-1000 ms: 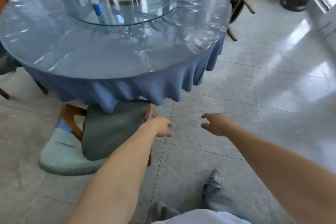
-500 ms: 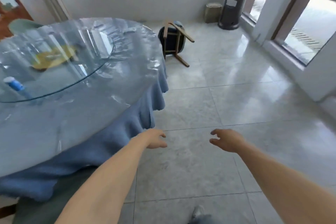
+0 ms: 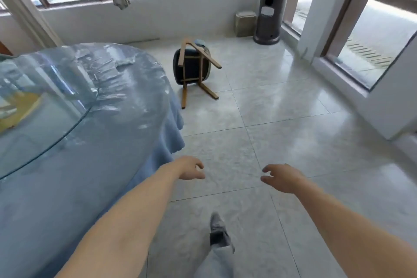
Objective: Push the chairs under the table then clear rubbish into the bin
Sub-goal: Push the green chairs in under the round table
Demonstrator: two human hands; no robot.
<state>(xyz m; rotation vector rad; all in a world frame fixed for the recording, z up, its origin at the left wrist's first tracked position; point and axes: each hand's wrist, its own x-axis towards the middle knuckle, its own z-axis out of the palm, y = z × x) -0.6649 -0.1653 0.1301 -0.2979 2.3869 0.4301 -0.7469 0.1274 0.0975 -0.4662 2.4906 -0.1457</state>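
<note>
There are no words, numbers or signs to read anywhere here. The tall dark round metal heater [image 3: 272, 11] in the corner has a small pale label on its front, but the label is too blurry to make out any letters. The small beige box-shaped bin [image 3: 245, 23] beside it shows no writing either.
</note>
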